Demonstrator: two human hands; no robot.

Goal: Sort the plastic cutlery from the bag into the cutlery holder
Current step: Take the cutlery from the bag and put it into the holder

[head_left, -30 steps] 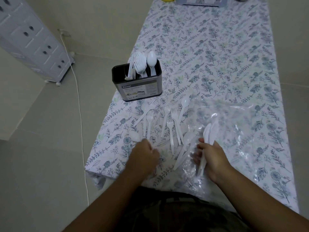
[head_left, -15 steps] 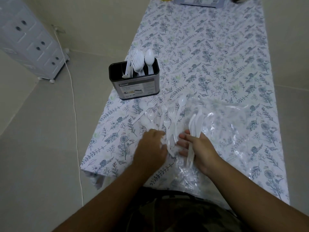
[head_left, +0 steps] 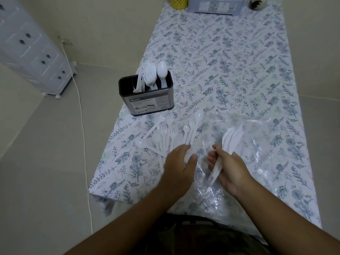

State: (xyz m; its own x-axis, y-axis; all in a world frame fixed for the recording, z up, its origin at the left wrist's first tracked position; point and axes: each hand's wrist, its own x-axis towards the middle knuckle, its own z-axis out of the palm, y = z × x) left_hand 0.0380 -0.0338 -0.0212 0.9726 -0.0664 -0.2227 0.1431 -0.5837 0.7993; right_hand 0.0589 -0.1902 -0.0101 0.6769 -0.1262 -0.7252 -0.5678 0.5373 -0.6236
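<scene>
Head view | right hand (head_left: 227, 165) grips thin knives (head_left: 230, 138) | left hand (head_left: 179, 163) open, flat by loose forks (head_left: 172, 131) | light, bendy, slippery; grab handles

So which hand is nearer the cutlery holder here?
Left. The left hand lies below the cutlery holder, over the loose forks; the right hand, gripping white knives, sits farther right over the bag.

Loose forks (head_left: 171, 132) before holder (head_left: 147, 96), bare tablecloth (head_left: 230, 57) beyond
</scene>
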